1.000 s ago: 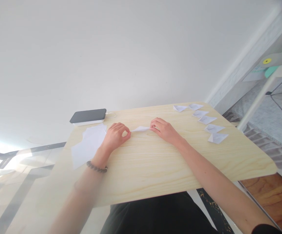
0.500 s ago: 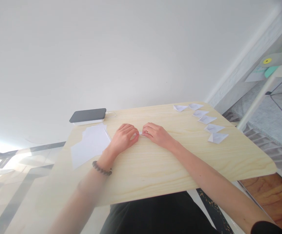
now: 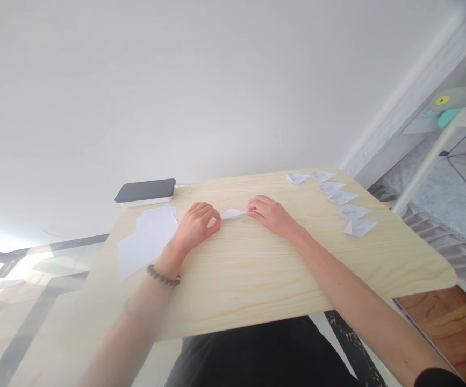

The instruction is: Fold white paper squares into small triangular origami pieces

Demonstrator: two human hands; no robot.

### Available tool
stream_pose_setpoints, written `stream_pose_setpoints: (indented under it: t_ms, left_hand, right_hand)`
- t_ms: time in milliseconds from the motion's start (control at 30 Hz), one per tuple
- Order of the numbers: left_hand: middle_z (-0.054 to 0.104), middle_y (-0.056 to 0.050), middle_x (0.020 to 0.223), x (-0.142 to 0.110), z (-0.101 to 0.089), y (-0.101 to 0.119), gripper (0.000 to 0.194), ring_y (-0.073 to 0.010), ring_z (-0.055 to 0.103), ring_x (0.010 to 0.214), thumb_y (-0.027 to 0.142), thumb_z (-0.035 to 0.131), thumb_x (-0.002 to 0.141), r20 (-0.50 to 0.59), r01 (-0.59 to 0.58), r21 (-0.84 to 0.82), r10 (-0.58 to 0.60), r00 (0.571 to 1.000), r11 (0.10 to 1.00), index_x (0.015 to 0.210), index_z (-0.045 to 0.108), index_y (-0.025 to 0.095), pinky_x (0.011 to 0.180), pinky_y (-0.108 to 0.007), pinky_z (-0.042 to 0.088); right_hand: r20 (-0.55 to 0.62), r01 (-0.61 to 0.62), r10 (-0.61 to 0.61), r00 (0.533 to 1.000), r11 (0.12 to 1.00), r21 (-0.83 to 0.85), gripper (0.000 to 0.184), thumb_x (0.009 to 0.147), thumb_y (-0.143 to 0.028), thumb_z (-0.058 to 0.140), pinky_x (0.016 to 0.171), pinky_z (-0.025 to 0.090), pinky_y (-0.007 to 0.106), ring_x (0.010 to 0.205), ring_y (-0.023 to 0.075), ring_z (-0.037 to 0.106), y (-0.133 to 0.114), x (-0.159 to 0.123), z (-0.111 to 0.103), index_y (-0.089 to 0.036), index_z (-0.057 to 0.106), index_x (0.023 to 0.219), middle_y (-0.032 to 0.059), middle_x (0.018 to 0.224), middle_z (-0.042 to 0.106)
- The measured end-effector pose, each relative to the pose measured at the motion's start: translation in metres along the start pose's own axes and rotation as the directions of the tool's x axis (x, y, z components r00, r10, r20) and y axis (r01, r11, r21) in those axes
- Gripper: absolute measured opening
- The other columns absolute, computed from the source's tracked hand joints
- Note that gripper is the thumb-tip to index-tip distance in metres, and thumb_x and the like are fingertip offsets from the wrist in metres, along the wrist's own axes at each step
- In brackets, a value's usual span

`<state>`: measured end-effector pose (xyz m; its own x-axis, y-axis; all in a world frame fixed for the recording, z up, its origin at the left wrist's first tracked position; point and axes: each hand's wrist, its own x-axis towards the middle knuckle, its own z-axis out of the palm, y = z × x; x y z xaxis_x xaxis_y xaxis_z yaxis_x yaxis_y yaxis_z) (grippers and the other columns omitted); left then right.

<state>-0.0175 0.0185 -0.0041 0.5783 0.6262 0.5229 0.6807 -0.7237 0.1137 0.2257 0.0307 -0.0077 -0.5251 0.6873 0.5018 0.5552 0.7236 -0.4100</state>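
Note:
A small folded white paper piece (image 3: 233, 214) is stretched between my two hands on the light wooden table (image 3: 257, 269). My left hand (image 3: 195, 226), with a bead bracelet at the wrist, pinches its left end with curled fingers. My right hand (image 3: 271, 215) pinches the right end, fingers pressed together on the paper. The paper lies low over the tabletop near the far middle.
A stack of flat white sheets (image 3: 148, 236) lies left of my left hand. A dark phone on a white block (image 3: 146, 192) sits at the far left edge. Several folded white paper shapes (image 3: 343, 204) are lined along the right side. A white wall stands behind.
Half a second ago my hands were pressed together over the paper. They have moved apart since, and the folded paper shows stretched between them again.

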Motion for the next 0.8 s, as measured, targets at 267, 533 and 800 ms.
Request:
stream_pose_setpoints:
  t_ms: [267,533,800]
  left_hand:
    - [0.06,-0.004,0.085,0.0,-0.005,0.001,0.011,-0.0177,0.053,0.087,0.018,0.046,0.078,0.089,0.099,0.017,-0.101,0.991,0.995,0.083,0.055,0.017,0.081,-0.033,0.039]
    - [0.059,-0.007,0.095,-0.001,0.0,0.009,0.026,-0.0211,0.052,0.092,0.037,0.041,0.083,0.185,0.249,-0.009,-0.243,0.952,0.968,0.098,0.05,0.018,0.08,-0.036,0.041]
    - [0.052,-0.01,0.114,-0.003,0.008,0.006,0.04,-0.0238,0.042,0.11,0.033,0.038,0.086,0.232,0.219,-0.059,-0.2,0.952,0.974,0.123,0.038,0.017,0.091,-0.041,0.035]
  right_hand:
    - [-0.008,-0.002,0.002,1.0,1.0,-0.023,0.009,0.084,-0.022,0.045,0.076,0.042,0.028,0.084,0.0149,0.052,0.0,0.0,-0.001,-0.018,0.053,0.081,0.0048,0.088,0.057]
    - [0.057,0.096,-0.093,0.994,0.994,-0.054,0.016,0.085,-0.026,0.045,0.075,0.042,0.027,0.084,0.0146,0.053,-0.013,0.002,0.01,-0.018,0.058,0.08,0.0042,0.087,0.059]
    - [0.122,0.068,-0.073,0.99,0.997,0.048,0.015,0.085,-0.022,0.045,0.076,0.043,0.025,0.081,0.0123,0.055,-0.02,0.002,0.017,-0.019,0.058,0.08,0.0029,0.09,0.058]
